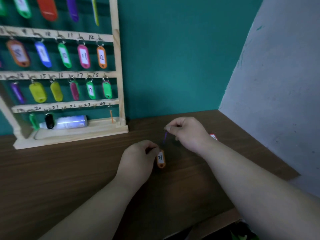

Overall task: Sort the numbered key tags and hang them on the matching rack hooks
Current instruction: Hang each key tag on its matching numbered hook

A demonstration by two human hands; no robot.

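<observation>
1. We see an orange key tag [161,159] with a white label reading 21, hanging above the tabletop [69,170].
2. Our left hand [136,158] pinches its ring between curled fingers [149,144], and the tag dangles just below them.
3. Our right hand [185,131] pinches another ring, and a thin purple tag [165,137], seemingly edge-on, hangs beneath.
</observation>
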